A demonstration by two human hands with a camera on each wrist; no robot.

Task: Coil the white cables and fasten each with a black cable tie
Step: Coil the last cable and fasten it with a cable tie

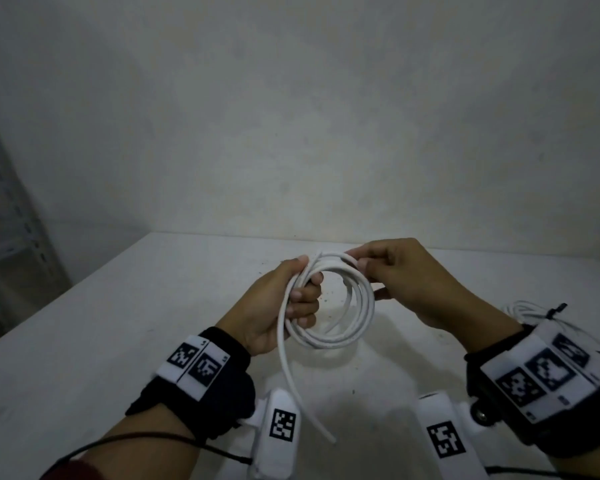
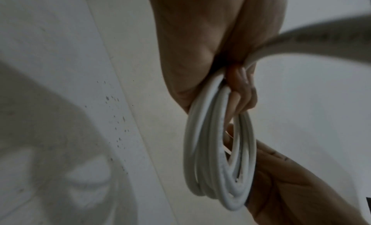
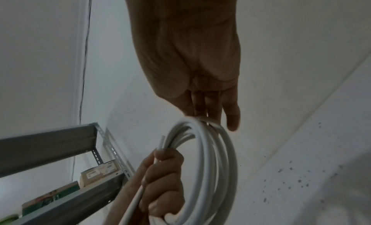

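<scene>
Cable (image 1: 329, 306) sits in several stacked loops between your two hands, held up above the white surface (image 1: 84, 341). Your left hand (image 1: 284, 299) has its fingers curled through the ring and clamps the turns together on the near-left side; the left wrist view shows the loops bunched tight under those fingers. Your right hand (image 1: 406, 275) pinches the far-right arc of the coil between thumb and fingertips, steadying it. One free tail (image 1: 298, 386) hangs out of the left grip and trails down toward you, ending near the wrist cameras; a short cut end pokes out at the top of the ring by your left thumb.

Judging by this, the coiling of this cable is nearly done: only that hanging tail is left to wind in. No black tie is on this coil, so the fastening step is still ahead for it.

Off to the right, past your right wrist, a second bundle of white cable (image 1: 523, 311) lies on the surface with a black cable tie (image 1: 557, 309) at it. It looks already fastened, though your wristband hides most of it, so you cannot be sure. Whether more cables are waiting out of view cannot be told.
</scene>
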